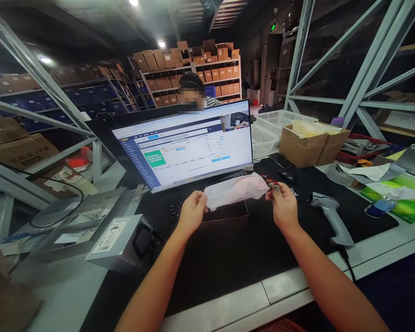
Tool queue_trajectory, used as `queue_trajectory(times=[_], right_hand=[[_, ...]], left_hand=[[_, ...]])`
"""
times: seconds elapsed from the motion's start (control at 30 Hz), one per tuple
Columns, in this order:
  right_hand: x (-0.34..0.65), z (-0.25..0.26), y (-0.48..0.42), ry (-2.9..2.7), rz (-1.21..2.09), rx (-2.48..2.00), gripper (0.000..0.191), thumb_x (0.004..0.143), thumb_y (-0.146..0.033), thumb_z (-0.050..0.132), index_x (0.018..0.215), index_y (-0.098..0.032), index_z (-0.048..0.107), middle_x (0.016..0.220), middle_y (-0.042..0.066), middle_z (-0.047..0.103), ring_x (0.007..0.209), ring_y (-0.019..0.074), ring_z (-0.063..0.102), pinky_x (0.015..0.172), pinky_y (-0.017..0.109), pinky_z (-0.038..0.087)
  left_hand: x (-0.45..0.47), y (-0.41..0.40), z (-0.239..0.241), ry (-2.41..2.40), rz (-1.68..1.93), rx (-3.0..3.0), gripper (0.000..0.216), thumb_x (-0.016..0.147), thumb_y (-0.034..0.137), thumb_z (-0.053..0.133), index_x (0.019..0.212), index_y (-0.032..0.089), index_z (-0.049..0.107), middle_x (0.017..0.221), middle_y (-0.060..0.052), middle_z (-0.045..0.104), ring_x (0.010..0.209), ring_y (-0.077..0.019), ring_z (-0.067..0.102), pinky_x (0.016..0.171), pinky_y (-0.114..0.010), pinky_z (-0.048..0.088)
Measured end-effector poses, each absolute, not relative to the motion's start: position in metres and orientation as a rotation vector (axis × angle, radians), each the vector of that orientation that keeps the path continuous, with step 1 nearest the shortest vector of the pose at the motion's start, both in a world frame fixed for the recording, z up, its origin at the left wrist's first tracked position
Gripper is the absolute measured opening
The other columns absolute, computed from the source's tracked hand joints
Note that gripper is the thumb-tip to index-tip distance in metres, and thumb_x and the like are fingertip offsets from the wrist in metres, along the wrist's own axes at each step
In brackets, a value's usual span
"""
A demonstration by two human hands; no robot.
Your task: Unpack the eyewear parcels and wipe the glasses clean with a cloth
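A thin white translucent pouch [237, 190] is stretched between my two hands, above the keyboard and in front of the monitor. Something pinkish shows faintly through it. My left hand [192, 212] is closed, pinching the pouch's left end between thumb and fingers. At the opposite end, my right hand [284, 206] is closed on a small dark red item [272, 183] that pokes out of the pouch. Its exact kind is too small to make out. The keyboard [180, 203] lies partly hidden behind the pouch and my left hand.
The monitor [183, 147] stands ahead, with a person [191, 90] behind it. A grey product box [122, 242] sits at left. To the right lie a barcode scanner [332, 216], a mouse [286, 176], a spray bottle [385, 203] and an open carton [302, 143]. Metal posts flank the desk.
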State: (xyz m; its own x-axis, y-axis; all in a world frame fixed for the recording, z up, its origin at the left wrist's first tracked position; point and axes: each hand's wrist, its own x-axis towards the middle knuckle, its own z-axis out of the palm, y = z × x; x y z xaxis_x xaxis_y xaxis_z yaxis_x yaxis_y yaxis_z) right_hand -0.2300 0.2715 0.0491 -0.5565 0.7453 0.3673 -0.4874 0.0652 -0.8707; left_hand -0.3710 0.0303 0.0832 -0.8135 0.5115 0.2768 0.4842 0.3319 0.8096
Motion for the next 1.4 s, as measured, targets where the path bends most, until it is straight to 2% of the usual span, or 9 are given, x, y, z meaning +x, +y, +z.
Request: queue_trajectory(times=[0.2,0.33,0.43,0.5,0.7,0.83,1.1,1.23,1.4], right_hand=[[-0.234,0.05,0.289,-1.096,1.578,-0.333,0.038,0.081,-0.054,0.075,0.09,-0.02,0.061,0.068,-0.005,0.058,0.06,0.0107,0.055,0.062,0.026,0.047],[-0.234,0.048,0.29,-1.063,1.569,-0.336,0.037,0.081,-0.053,0.075,0.091,-0.02,0.06,0.07,-0.004,0.06,0.061,0.0103,0.056,0.063,0.026,0.048],[-0.233,0.048,0.288,-1.067,1.581,-0.329,0.034,0.082,-0.05,0.075,0.091,-0.02,0.061,0.07,-0.004,0.06,0.061,0.0106,0.057,0.063,0.026,0.048],[-0.233,0.048,0.286,-1.078,1.59,-0.327,0.032,0.083,-0.048,0.075,0.092,-0.02,0.062,0.071,-0.004,0.061,0.061,0.0108,0.057,0.063,0.026,0.047],[-0.231,0.045,0.276,-1.124,1.614,-0.309,0.028,0.088,-0.046,0.072,0.094,-0.019,0.064,0.072,-0.003,0.061,0.063,0.0112,0.059,0.065,0.027,0.049],[-0.231,0.041,0.268,-1.206,1.622,-0.288,0.026,0.092,-0.044,0.068,0.098,-0.019,0.065,0.078,-0.001,0.065,0.065,0.0119,0.061,0.066,0.028,0.051],[-0.217,0.041,0.253,-1.463,1.281,-0.208,0.014,0.099,-0.033,0.058,0.099,-0.021,0.067,0.083,0.002,0.068,0.069,0.0148,0.066,0.065,0.029,0.055],[-0.202,0.043,0.242,-1.64,0.973,-0.006,0.018,0.098,-0.016,0.051,0.104,-0.022,0.067,0.088,0.004,0.068,0.075,0.0167,0.067,0.065,0.029,0.055],[-0.188,0.057,0.225,-1.713,0.762,0.376,0.033,0.093,-0.009,0.05,0.121,-0.022,0.062,0.089,0.007,0.068,0.078,0.0204,0.067,0.068,0.035,0.057]], left_hand=[[-0.396,0.009,0.092,2.851,1.096,1.087,0.011,0.087,0.031,0.057,0.088,0.022,0.063,0.074,-0.002,0.063,0.07,-0.0214,0.057,0.069,-0.032,0.039],[-0.397,0.01,0.087,2.876,0.918,1.293,0.031,0.086,0.021,0.054,0.114,0.024,0.067,0.094,-0.006,0.066,0.087,-0.0236,0.062,0.08,-0.034,0.046],[-0.39,0.013,0.087,2.746,0.811,1.623,0.035,0.088,0.013,0.042,0.105,0.021,0.072,0.118,-0.01,0.064,0.111,-0.0233,0.061,0.097,-0.035,0.047],[-0.381,0.015,0.091,2.624,0.719,1.689,0.035,0.089,0.012,0.039,0.098,0.02,0.072,0.114,-0.008,0.068,0.109,-0.0216,0.063,0.099,-0.034,0.047],[-0.348,0.037,0.09,2.648,0.448,1.479,0.036,0.1,0.047,0.044,0.107,0.022,0.068,0.101,-0.006,0.075,0.09,-0.0245,0.07,0.08,-0.035,0.051],[-0.344,0.054,0.077,2.812,0.367,1.428,0.043,0.101,0.049,0.042,0.094,0.017,0.071,0.093,-0.011,0.075,0.086,-0.0283,0.071,0.076,-0.037,0.052],[-0.336,0.03,0.096,2.851,1.265,1.948,0.027,0.093,0.023,0.061,0.119,0.018,0.064,0.12,-0.012,0.069,0.113,-0.0237,0.066,0.1,-0.039,0.053],[-0.314,0.024,0.11,2.697,1.215,2.108,0.069,0.086,0.026,0.072,0.147,0.017,0.042,0.151,-0.019,0.049,0.145,-0.0329,0.041,0.118,-0.054,0.039],[-0.302,0.02,0.115,2.68,1.137,2.16,0.064,0.087,0.013,0.064,0.147,0.019,0.043,0.142,-0.015,0.059,0.139,-0.0274,0.051,0.123,-0.055,0.032]])
